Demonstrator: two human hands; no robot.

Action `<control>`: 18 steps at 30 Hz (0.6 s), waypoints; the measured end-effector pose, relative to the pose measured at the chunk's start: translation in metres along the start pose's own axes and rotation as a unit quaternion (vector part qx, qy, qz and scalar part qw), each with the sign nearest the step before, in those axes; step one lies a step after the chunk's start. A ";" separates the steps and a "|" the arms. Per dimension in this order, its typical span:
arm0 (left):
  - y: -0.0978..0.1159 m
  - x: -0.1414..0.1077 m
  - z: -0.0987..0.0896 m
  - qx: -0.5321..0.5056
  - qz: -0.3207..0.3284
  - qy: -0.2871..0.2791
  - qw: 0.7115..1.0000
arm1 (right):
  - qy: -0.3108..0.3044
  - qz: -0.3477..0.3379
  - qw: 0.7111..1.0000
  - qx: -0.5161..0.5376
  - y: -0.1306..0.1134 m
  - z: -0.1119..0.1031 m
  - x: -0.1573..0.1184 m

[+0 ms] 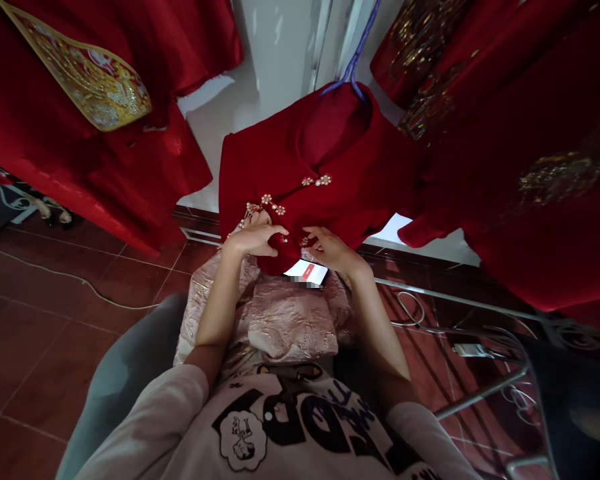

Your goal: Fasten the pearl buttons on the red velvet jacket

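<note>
A red jacket (260, 160) with a V-shaped neckline hangs in front of me on a purple hanger (353, 70). Gold flower fasteners with pearls (317, 181) cross its front. My left hand (257, 237) rests on the jacket's lower front, thumb and forefinger apart beside a small ornament. Facing it, my right hand (330, 249) has its forefinger and thumb spread around another small flower ornament (305, 241); no firm grip shows. A lit phone (307, 272) lies just below my hands, on shiny pink brocade cloth (293, 320) over my lap.
Red embroidered garments hang at the left (180, 47) and the right (485, 133). A metal-framed stand (485, 392) is at lower right, near loose cables. A pale cable (85, 281) runs across the tiled floor (35, 333) at left.
</note>
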State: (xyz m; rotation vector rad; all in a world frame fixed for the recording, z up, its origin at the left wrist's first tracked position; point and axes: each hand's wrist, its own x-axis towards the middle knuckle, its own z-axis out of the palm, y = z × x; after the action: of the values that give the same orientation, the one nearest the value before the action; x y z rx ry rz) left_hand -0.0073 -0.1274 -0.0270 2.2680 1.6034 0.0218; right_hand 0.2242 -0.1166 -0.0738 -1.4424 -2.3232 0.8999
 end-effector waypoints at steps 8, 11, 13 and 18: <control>0.019 0.024 0.025 0.046 -0.066 0.055 0.995 | 0.029 -0.014 0.999 0.014 0.009 0.011 0.013; 0.016 0.021 0.019 0.045 -0.050 0.049 0.996 | 0.048 0.006 0.999 -0.010 0.008 0.015 0.015; 0.012 0.017 0.013 0.041 -0.036 0.036 0.998 | 0.062 0.032 0.997 -0.036 0.007 0.017 0.015; 0.001 0.006 0.000 0.017 -0.014 -0.012 1.000 | 0.065 0.010 0.996 -0.056 0.007 0.015 0.014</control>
State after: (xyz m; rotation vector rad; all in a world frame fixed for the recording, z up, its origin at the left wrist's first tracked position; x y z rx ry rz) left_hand -0.0046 -0.1219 -0.0283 2.2619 1.6353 -0.0411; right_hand 0.2142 -0.1079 -0.0913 -1.5219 -2.2985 0.6677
